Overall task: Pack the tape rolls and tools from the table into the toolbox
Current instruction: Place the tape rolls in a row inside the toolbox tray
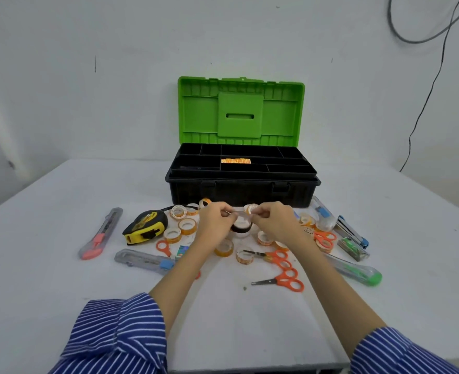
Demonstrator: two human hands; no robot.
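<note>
**Tape roll in both hands, toolbox waiting**

My left hand [214, 221] and right hand [273, 221] both pinch a small clear tape roll [241, 215] above the white surface [61, 265]. The open black toolbox with green lid [243, 182] sits at twelve o'clock. The roll looks light, stiff and slick; I'd grip its outer rim

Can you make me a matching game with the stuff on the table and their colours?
Things:
1. toolbox lid
2. tape measure
3. scissors handles
4. cutter on the far left

Colours:
A. orange
B. pink-red slider and tip
C. bright green
D. yellow and black

Pairs: 1-C, 2-D, 3-A, 4-B
</note>
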